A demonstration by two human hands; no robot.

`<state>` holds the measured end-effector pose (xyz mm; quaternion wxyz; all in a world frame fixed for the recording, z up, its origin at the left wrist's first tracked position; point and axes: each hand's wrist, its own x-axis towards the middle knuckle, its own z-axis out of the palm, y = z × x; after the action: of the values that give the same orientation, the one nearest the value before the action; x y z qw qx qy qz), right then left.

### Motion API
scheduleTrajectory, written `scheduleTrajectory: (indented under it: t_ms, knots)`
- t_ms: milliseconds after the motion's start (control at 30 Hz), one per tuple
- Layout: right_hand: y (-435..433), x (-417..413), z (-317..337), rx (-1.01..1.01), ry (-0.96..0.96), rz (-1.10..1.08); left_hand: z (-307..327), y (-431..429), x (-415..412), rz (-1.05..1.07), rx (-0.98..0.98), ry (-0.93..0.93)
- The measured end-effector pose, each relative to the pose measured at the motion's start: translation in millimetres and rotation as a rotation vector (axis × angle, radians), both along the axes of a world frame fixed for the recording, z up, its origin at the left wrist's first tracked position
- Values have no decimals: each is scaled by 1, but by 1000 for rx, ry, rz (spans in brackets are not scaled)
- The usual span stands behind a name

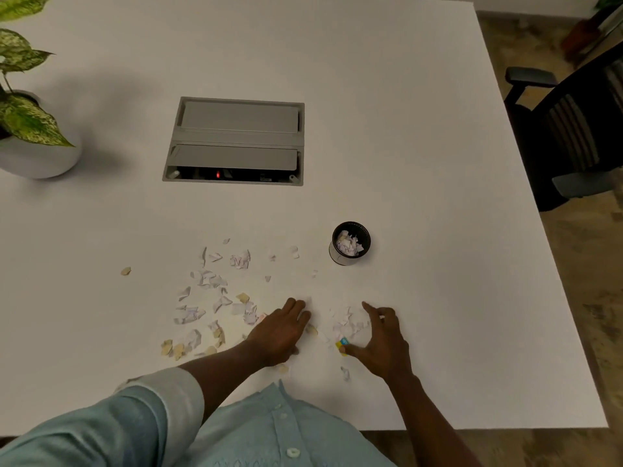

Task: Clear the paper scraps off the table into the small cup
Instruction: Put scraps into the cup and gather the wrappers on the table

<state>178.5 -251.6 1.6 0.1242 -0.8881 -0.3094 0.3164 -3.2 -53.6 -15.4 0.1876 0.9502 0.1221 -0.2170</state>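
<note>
Several white and tan paper scraps (209, 308) lie scattered on the white table (421, 163), mostly left of centre near the front edge. A small black cup (350, 243) with scraps inside stands upright to the right of them. My left hand (281, 330) rests palm down on the table, fingers together, beside a tan scrap. My right hand (382, 338) is cupped around a small pile of white scraps (349, 323), fingers spread, thumb touching a yellow and blue scrap (341, 343). Neither hand visibly holds anything.
A grey cable box (236, 141) is set into the table's middle. A potted plant (30, 129) in a white pot stands at the left. A black office chair (569, 129) sits off the right edge. One stray tan scrap (125, 271) lies far left.
</note>
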Motion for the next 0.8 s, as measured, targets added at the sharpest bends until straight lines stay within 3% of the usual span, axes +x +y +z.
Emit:
scheduleTrajectory:
  t_ms: [267, 500, 800]
  knots:
    - [4, -9, -8, 7, 44, 101, -7, -26, 13, -10, -8, -4]
    - [17, -22, -9, -6, -27, 173, -11, -33, 15, -1, -7, -46]
    - [18, -28, -9, 94, -8, 54, -3, -22, 17, 165, -107, -102]
